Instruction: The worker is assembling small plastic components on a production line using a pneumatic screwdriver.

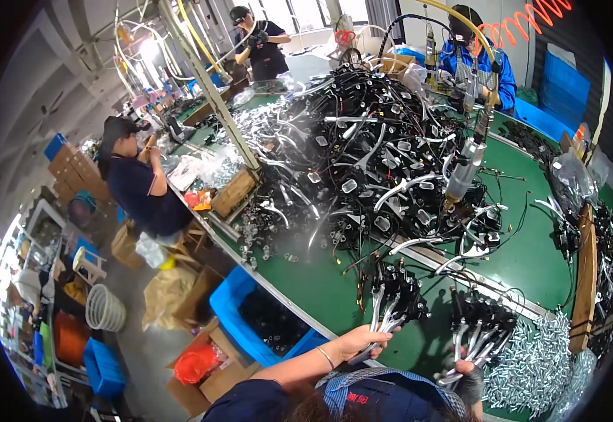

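Observation:
My left hand (362,340) is closed around the silver handles of several brake levers (386,311). Their black housings (399,285) point up and away from me over the green table. Lower right, my right hand (469,383), in a dark glove with a bare thumb showing, grips a second bunch of brake levers (476,334), fanned out with black housings at the far end. Beyond both hands rises a big heap of similar levers and black housings (369,151) with thin wires. A silver air screwdriver (464,172) hangs over the heap's right side.
Silver screws (528,369) lie piled right of my right hand, beside a wooden board (585,281). A blue bin (232,299) with dark parts stands below the left table edge. Metal strips (454,271) cross the green table (524,246). Three other people work around it.

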The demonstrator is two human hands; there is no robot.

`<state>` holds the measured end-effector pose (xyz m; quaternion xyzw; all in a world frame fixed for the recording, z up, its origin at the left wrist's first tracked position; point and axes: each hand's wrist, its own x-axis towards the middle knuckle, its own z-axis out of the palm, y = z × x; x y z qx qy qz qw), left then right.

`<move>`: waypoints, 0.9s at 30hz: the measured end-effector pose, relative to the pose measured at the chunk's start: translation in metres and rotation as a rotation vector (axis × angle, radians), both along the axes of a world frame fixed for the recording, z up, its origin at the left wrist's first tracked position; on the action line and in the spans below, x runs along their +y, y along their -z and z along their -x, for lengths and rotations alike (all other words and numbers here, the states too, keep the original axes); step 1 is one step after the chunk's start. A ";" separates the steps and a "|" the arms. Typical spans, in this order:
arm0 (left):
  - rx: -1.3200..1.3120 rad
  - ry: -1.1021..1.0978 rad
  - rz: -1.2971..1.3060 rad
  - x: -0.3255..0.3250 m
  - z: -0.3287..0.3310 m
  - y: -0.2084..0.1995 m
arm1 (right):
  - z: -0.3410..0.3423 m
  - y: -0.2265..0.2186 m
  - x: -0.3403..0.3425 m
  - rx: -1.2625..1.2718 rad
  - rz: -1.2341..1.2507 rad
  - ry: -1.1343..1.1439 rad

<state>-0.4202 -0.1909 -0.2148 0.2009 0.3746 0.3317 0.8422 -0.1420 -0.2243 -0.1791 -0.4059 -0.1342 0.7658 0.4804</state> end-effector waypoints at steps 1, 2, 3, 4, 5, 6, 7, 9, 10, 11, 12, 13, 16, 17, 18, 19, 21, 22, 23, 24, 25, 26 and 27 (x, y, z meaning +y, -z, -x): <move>0.000 -0.002 0.002 0.000 0.001 0.001 | -0.010 0.003 -0.004 -0.032 -0.040 0.008; 0.010 0.000 0.007 0.000 0.003 0.001 | -0.016 0.004 -0.007 -0.065 -0.080 0.017; 0.020 0.008 0.014 0.001 0.003 0.002 | -0.021 -0.002 -0.007 -0.065 -0.074 0.020; 0.030 0.019 0.022 0.003 0.005 0.003 | -0.025 -0.011 -0.006 -0.099 -0.168 0.068; 0.030 0.032 0.030 0.005 0.007 0.004 | -0.026 -0.016 -0.002 -0.135 -0.261 0.122; 0.039 0.004 0.031 0.006 0.009 0.004 | -0.034 -0.019 0.007 -0.070 -0.315 0.134; 0.041 0.066 0.027 0.017 -0.007 -0.001 | -0.061 -0.028 0.003 -0.032 -0.373 0.234; 0.083 0.107 -0.007 0.019 -0.009 0.000 | -0.088 -0.039 0.033 -0.249 -0.372 0.303; 0.116 0.148 -0.050 0.020 -0.006 -0.004 | -0.104 -0.042 0.052 -0.113 -0.388 0.299; 0.086 0.095 -0.051 0.019 0.001 -0.002 | -0.098 -0.074 0.074 -0.173 -0.317 0.384; 0.048 0.054 -0.053 0.015 0.004 -0.001 | -0.112 -0.084 0.098 0.015 -0.374 0.343; 0.103 0.031 -0.055 0.012 -0.001 -0.010 | -0.130 -0.088 0.121 0.096 -0.424 0.382; 0.116 0.138 -0.214 0.012 0.022 0.014 | -0.189 -0.113 0.176 -0.039 -0.525 0.520; 0.106 0.193 -0.188 0.031 0.018 0.039 | -0.218 -0.101 0.202 -0.131 -0.452 0.572; 0.148 0.246 -0.209 0.039 0.018 0.045 | -0.244 -0.111 0.210 -0.208 -0.413 0.608; 0.191 0.287 -0.231 0.045 0.017 0.051 | -0.272 -0.120 0.212 -0.191 -0.403 0.675; 0.289 0.315 -0.264 0.049 0.027 0.064 | -0.305 -0.140 0.224 -0.172 -0.413 0.823; 0.337 0.324 -0.278 0.050 0.033 0.069 | -0.316 -0.153 0.227 -0.177 -0.434 0.926; 0.392 0.323 -0.289 0.047 0.044 0.073 | -0.328 -0.158 0.232 -0.274 -0.419 0.939; 0.445 0.322 -0.297 0.044 0.055 0.077 | -0.347 -0.164 0.235 -0.372 -0.404 0.950; 0.486 0.349 -0.309 0.045 0.059 0.083 | -0.410 -0.145 0.235 -0.642 -0.205 1.113; 0.520 0.376 -0.325 0.048 0.061 0.087 | -0.458 -0.129 0.238 -0.914 0.007 1.266; 0.607 0.321 -0.318 0.043 0.078 0.085 | -0.399 -0.129 0.258 -0.835 0.000 1.265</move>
